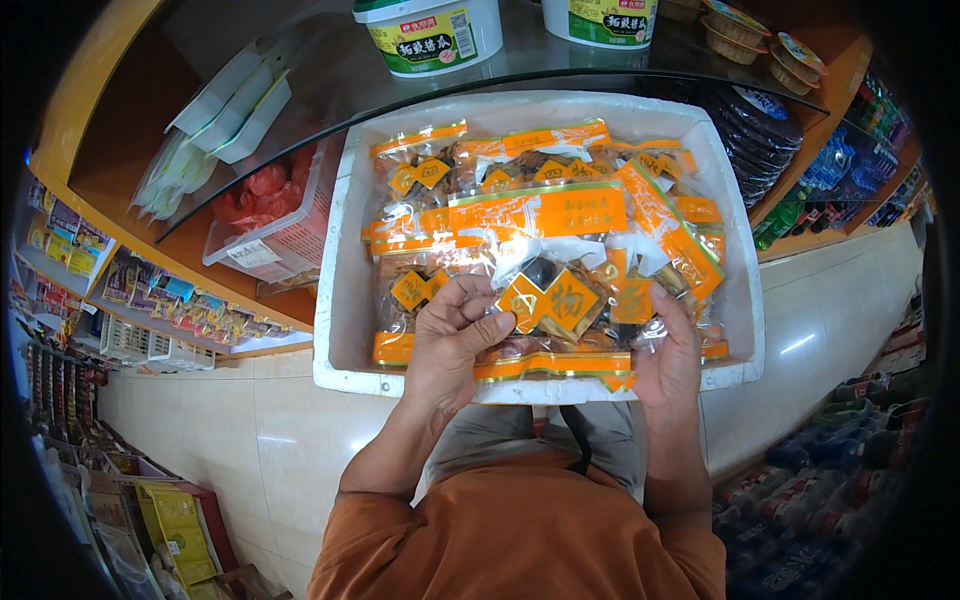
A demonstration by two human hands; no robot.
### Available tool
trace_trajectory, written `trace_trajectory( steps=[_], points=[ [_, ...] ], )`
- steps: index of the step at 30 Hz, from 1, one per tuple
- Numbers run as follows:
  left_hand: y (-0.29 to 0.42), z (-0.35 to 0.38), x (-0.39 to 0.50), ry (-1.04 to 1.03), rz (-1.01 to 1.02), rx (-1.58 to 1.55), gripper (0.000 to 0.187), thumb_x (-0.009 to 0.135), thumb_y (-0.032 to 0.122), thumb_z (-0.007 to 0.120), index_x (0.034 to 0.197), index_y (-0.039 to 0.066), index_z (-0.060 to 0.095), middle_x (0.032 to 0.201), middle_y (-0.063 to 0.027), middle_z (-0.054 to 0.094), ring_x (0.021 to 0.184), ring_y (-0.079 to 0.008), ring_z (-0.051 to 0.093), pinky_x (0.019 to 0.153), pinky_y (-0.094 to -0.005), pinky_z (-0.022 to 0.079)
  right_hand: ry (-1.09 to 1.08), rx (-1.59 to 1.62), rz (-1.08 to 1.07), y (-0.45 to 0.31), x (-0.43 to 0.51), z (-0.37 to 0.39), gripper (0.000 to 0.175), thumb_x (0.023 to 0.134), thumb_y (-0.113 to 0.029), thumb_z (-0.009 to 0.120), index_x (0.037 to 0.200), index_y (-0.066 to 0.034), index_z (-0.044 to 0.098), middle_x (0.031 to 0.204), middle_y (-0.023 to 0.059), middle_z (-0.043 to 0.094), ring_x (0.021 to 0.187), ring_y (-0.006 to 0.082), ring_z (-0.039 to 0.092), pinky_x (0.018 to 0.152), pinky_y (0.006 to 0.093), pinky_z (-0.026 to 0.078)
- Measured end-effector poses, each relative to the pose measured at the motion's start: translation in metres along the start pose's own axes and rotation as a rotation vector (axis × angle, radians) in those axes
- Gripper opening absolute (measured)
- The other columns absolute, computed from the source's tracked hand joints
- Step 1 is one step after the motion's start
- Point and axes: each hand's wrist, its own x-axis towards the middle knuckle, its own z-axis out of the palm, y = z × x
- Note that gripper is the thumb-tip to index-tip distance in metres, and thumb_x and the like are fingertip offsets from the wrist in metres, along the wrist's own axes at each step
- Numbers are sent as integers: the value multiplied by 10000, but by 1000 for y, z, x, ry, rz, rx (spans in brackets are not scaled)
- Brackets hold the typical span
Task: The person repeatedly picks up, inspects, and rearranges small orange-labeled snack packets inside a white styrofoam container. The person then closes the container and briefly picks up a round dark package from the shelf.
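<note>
Before me is a white polystyrene foam box (739,352) holding several transparent packets (420,174) with orange printed bands and dried brown contents. Over its near side, one such packet (574,307) is held up, its front facing me. My left hand (454,341) pinches this packet's left edge between thumb and fingers. On the opposite edge, my right hand (667,356) grips the transparent film. Another packet (675,232) lies tilted behind, close to the right fingers; whether that hand also holds it is hard to tell.
A glass shelf (315,127) runs just beyond the box, bearing white tubs (431,37) and small baskets (735,37). Left of the box stands a plastic crate (277,240) with red bags. Wrapped dark stacks (750,135) sit at right. Bottled drinks (795,495) cover the lower right.
</note>
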Motion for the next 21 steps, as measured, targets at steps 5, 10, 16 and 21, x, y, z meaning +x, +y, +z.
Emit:
trace_trajectory(
  steps=[5, 10, 16, 21],
  points=[
    [1, 0, -1, -18, 8, -3, 228, 768, -67, 563, 956, 48, 507, 891, -76, 614, 698, -134, 613, 540, -232, 536, 5, 42, 44, -2, -1, 0, 268, 775, -84, 565, 1032, -26, 519, 954, 60, 585, 860, 174, 583, 750, 336, 484],
    [1, 0, -2, -20, 14, -2, 223, 768, -63, 567, 950, 54, 513, 872, -63, 614, 694, -120, 608, 541, -229, 535, 3, 56, 29, -1, -1, 1, 278, 779, -83, 557, 1045, -16, 513, 963, 70, 579, 877, 185, 573, 766, 344, 474],
    [2, 1, -3, 4, -1, -8, 231, 766, -50, 579, 961, 55, 513, 835, -52, 613, 678, -129, 609, 538, -232, 532, 35, 10, -12, 0, -1, 2, 266, 777, -85, 565, 1028, -14, 516, 960, 74, 578, 876, 182, 571, 768, 343, 474],
    [0, -1, -2, 19, 5, -4, 246, 765, -47, 584, 980, 49, 512, 829, -52, 610, 673, -131, 608, 545, -241, 535, 30, -19, -2, -1, -1, 1, 238, 775, -89, 572, 998, -21, 527, 944, 67, 584, 868, 177, 575, 758, 342, 477]
  ],
)
